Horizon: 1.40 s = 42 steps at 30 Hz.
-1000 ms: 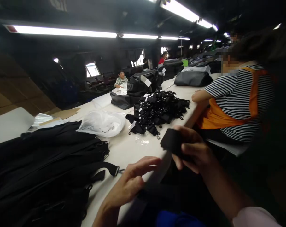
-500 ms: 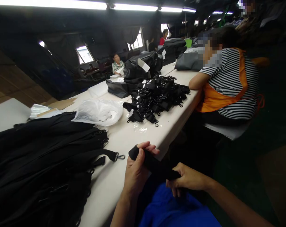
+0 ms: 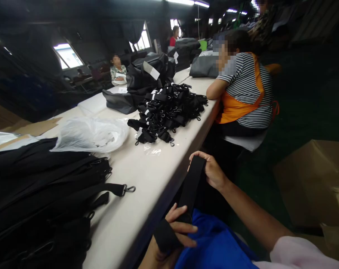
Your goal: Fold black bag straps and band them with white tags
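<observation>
A black webbing strap (image 3: 192,185) runs between my two hands over my lap, beside the table edge. My left hand (image 3: 173,233) is low, with the strap passing around its palm and between the fingers, which are partly stretched out. Higher up and farther forward, my right hand (image 3: 212,170) grips the strap where it folds over. On the table to the left lies a wide heap of long black straps (image 3: 54,186); one strap end with a metal snap hook (image 3: 128,189) sticks out toward me. Farther along is a pile of bundled black straps with hooks (image 3: 169,110).
A white plastic bag (image 3: 91,132) lies on the pale table (image 3: 130,164) between the strap heaps. Black bags (image 3: 147,73) stand behind. A person in an orange apron (image 3: 242,89) sits at the table's right side. Cardboard boxes (image 3: 312,179) stand on the floor at right.
My right hand has moved up and forward, drawing out a longer stretch of strap. My left hand has dropped lower, with the strap around it. The view has turned to the right.
</observation>
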Each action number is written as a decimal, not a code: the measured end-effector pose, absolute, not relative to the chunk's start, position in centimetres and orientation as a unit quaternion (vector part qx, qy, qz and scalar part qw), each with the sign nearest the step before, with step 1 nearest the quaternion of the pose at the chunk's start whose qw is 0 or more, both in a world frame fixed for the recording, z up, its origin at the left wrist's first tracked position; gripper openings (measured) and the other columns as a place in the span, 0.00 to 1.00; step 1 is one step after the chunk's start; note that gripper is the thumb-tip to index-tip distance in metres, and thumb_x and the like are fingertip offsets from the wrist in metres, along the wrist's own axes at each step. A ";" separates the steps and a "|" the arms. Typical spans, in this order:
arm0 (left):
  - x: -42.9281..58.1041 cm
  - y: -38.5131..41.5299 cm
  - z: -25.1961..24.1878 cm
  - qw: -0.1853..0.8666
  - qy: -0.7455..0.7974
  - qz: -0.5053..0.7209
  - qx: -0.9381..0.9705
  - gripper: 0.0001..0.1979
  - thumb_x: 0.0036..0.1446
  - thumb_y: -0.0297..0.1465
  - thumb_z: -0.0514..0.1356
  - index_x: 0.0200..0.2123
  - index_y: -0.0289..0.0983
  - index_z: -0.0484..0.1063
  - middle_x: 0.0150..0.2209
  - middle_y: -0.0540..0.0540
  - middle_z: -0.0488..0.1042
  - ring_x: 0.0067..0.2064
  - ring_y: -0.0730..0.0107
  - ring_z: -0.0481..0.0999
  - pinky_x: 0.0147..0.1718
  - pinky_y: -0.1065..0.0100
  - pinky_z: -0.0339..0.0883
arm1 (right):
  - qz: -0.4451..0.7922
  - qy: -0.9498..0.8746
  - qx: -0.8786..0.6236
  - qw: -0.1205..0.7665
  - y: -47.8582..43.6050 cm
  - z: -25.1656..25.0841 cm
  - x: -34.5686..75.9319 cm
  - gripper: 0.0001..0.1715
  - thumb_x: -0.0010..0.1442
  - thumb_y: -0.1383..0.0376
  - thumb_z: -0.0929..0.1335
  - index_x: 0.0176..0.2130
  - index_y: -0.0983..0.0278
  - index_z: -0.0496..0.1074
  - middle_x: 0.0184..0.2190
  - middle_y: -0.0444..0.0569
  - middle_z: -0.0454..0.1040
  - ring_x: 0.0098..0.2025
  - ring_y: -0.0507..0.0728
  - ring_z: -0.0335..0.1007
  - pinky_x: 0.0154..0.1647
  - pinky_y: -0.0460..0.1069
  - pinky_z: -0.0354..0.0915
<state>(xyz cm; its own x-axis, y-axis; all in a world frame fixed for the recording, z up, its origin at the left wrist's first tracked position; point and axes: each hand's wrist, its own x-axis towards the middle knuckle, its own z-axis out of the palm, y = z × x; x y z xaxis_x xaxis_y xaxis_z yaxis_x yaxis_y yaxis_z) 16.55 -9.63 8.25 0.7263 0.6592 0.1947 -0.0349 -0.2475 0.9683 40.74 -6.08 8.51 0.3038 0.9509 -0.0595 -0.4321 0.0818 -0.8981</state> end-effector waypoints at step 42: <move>22.6 -1.2 13.4 0.621 0.283 0.353 0.640 0.10 0.54 0.34 0.66 0.38 0.34 0.78 0.36 0.43 0.80 0.39 0.62 0.78 0.43 0.63 0.70 | 0.604 -0.381 -0.322 0.621 -3.3 8.6 36.8 0.25 0.51 0.46 0.74 0.29 0.67 0.74 0.19 0.43 0.68 0.22 0.51 0.63 0.26 0.46 0.64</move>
<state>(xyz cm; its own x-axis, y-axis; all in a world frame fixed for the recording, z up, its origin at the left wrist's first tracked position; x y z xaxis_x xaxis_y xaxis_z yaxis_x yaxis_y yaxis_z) 22.60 -1.25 13.42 0.5902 0.8011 0.0993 -0.0757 -0.0675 0.9948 36.77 -3.31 8.58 -0.0200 0.9963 0.0835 -0.5051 0.0620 -0.8608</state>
